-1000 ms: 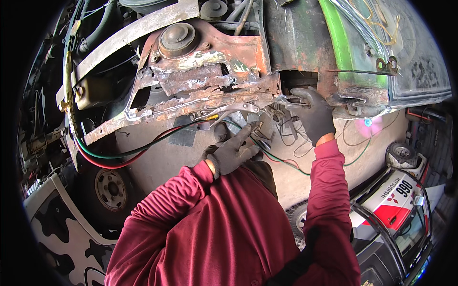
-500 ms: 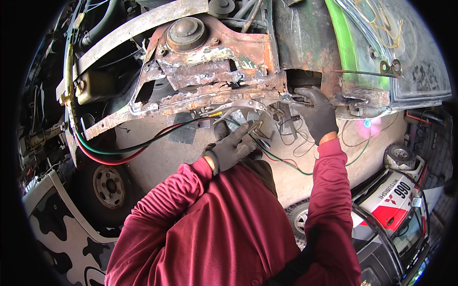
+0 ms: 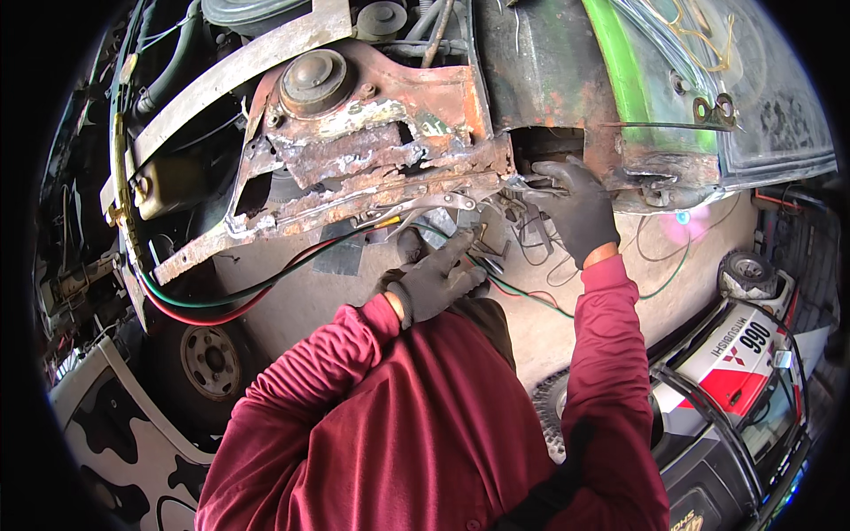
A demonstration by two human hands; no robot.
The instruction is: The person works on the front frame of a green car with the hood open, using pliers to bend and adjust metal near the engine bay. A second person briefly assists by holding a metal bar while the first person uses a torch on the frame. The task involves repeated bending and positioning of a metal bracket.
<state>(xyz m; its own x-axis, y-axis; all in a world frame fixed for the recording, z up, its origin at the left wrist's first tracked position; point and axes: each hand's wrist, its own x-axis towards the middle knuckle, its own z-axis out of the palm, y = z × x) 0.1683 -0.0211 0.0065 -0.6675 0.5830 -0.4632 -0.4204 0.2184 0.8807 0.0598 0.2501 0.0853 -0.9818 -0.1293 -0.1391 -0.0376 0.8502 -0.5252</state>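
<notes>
My right hand [image 3: 580,208], in a dark grey glove, is at the edge of a dark opening in the rusty body panel [image 3: 354,181]. Its fingers are bent round a small metal part [image 3: 537,188] at the torn panel end, whose kind I cannot make out. Just left of it, locking pliers [image 3: 452,202] lie along the panel's lower edge. My left hand [image 3: 434,279], gloved alike, rests low near my knee with its fingers stretched out toward a brass-coloured metal clamp [image 3: 481,239]. I see nothing held in it.
Green and red hoses [image 3: 266,288] loop from the left across the work area. Sheet metal pieces [image 3: 339,255] lie on the concrete floor below. A wheel [image 3: 211,361] and a cow-patterned vehicle panel [image 3: 115,434] are at left. A toppled-looking white and red vehicle [image 3: 726,380] fills the lower right.
The view has shifted slightly, so the vehicle body sits further left and a little lower. Both hands keep nearly the same places, with the right fingers still at the panel end.
</notes>
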